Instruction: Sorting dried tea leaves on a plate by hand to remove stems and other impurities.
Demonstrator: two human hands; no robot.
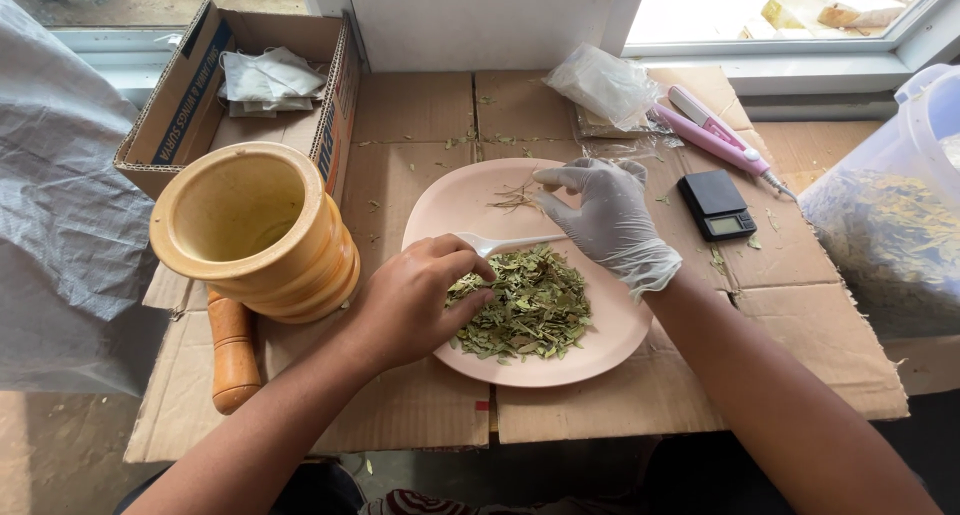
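Bare left hand point(415, 300) at frame centre grips white plastic spoon point(505, 242), fingers in dried leaves point(522, 310) on pink plate point(610, 340). Gloved right hand point(605, 220) rests on plate's upper part, fingers spread. Wooden mortar point(255, 230) and pestle point(233, 350) left; small black scale point(716, 204) right.

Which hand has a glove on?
The right hand wears a pale glove and rests on the pink plate by a few loose stems. The left hand is bare and holds a white plastic spoon.
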